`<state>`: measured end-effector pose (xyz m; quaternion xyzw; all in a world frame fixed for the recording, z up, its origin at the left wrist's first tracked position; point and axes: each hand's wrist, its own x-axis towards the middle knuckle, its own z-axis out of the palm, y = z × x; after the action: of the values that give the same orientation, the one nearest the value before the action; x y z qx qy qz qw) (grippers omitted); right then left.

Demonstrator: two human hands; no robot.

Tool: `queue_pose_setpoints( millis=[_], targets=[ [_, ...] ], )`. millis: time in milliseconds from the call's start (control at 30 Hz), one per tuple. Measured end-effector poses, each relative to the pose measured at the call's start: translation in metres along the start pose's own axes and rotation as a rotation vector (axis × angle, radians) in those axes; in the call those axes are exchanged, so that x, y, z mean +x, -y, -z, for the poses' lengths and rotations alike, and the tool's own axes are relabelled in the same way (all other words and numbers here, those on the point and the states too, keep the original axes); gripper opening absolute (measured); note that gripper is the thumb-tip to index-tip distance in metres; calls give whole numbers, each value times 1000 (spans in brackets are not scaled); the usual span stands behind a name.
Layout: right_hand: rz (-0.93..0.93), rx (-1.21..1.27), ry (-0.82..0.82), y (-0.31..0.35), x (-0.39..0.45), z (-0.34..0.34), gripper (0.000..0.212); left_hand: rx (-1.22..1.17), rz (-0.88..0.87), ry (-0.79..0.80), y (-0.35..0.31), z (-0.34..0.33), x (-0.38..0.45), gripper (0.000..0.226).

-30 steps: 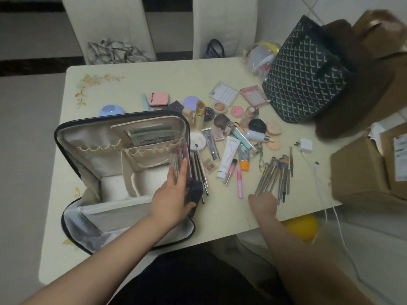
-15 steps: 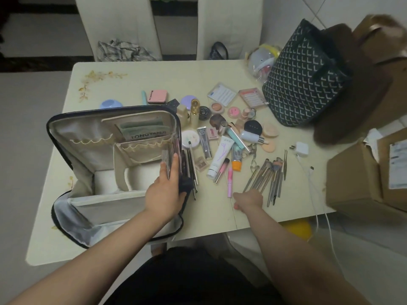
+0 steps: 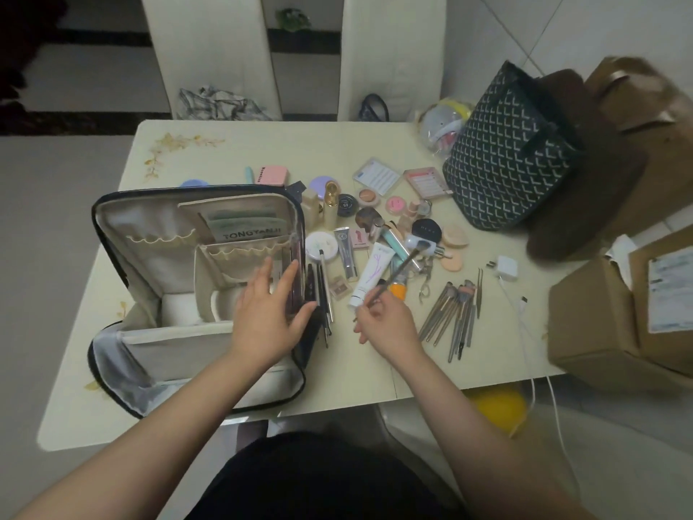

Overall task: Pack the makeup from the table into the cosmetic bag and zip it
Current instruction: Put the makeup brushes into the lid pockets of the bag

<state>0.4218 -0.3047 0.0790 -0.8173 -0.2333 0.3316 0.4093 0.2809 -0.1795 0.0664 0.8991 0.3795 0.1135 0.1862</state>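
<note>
I have one view only, a wide-angle head camera looking forward and steeply down from above the near edge of the pale cream table with a floral corner print (image 3: 232, 152). It sits close enough that both forearms enter from the bottom, and straight lines bow near the frame's borders.

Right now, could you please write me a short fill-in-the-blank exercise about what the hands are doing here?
1. The right hand holds a ____.
2. The left hand rests on the open cosmetic ____.
3. The brush pile lies to the ____ of the right hand.
4. The charger on the table is ____ in colour.

Missing: brush; bag; right; white
</note>
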Motion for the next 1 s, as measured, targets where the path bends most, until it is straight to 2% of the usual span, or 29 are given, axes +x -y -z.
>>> queue_pose_setpoints(
  millis=[67, 133, 233, 333, 400, 500, 567, 633, 667, 800, 867, 1000],
  targets=[
    [97, -49, 74, 24, -2, -10, 2, -245, -98, -111, -7, 12, 7, 61],
    [183, -196, 146, 48, -2, -21, 2, -473, -152, -125, -17, 29, 12, 53],
    [295, -447, 242, 79, -2, -40, 13, -640, -146, -176, -22, 49, 19, 36],
    [313, -403, 282, 95, -5, -60, 20, -739, -28, -237, -6, 61, 19, 20],
    [269, -235, 269, 99, -2, -68, 24, -760, 50, -229, 13, 66, 18, 15],
    [252, 91, 210, 107, 5, -73, 24, -650, 74, -187, 44, 68, 15, 23],
    [325, 148, 186, 115, 5, -80, 18, -608, 43, -94, 59, 67, 14, 17],
    [383, 101, 116, 124, 5, -92, 4, -600, 47, 28, 67, 66, 13, 16],
    [395, 42, 56, 126, 6, -98, 7, -558, 54, 66, 70, 65, 14, 20],
    [494, -93, -201, 131, 14, -109, 21, 36, -15, 102, 93, 63, 14, 51],
    [569, -81, -285, 135, 17, -112, 21, 204, -56, 176, 107, 64, 10, 50],
    [647, -81, -362, 142, 21, -127, 17, 303, -192, 205, 125, 63, 4, 35]
  ],
)
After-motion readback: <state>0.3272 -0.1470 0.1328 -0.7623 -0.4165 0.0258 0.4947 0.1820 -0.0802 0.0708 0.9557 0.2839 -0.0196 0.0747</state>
